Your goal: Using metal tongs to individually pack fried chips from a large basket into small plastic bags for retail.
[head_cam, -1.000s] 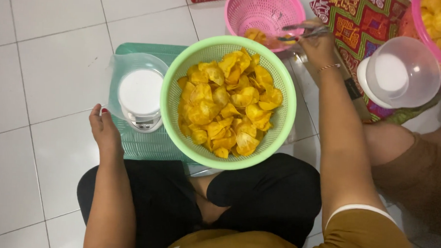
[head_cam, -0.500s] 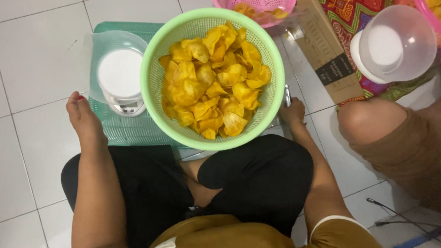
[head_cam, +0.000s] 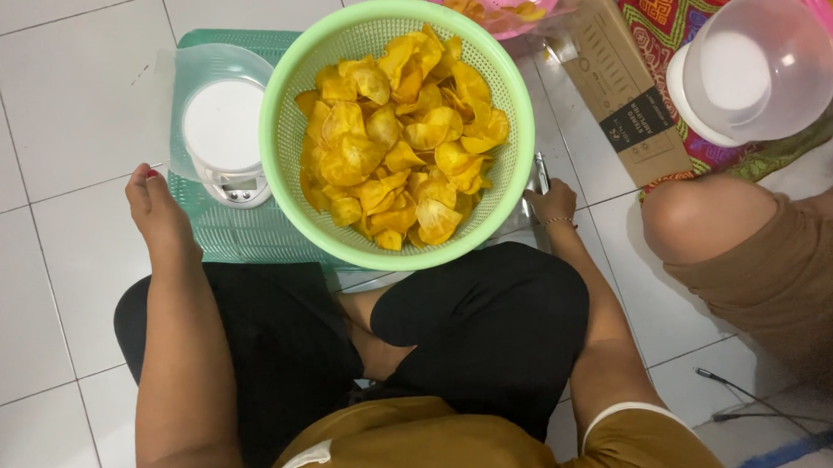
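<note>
Green basket (head_cam: 283, 177) full of yellow chips (head_cam: 397, 135) sitting in the middle, just past the knees. Covering part of the green tray (head_cam: 239, 231) under it, rim hanging over the tray's right edge.

Left hand (head_cam: 155, 215) lying flat at 9 o'clock from the basket, fingers loose and open, gripping nothing, resting on the tray's near-left edge. Sitting just below the small white scale (head_cam: 222, 141), close but not touching. Wide bare floor tiles (head_cam: 57, 106) lying open farther out at 9 o'clock, lots of room there.

Right hand (head_cam: 551, 201) tucked at 4 o'clock from the basket, right beside the rim. Fingers curled around something thin and shiny (head_cam: 539, 174), mostly hidden by the basket; cannot tell what it is or how tight the hold is. Little room here: brown cardboard box (head_cam: 619, 88) close by at 1 o'clock from the hand, another person's bare knee (head_cam: 693, 218) near at 3 o'clock.

Pink basket (head_cam: 487, 3) touching the top edge at 12 o'clock. Clear bowl (head_cam: 761, 71) sitting at 2 o'clock, well apart from both hands.
</note>
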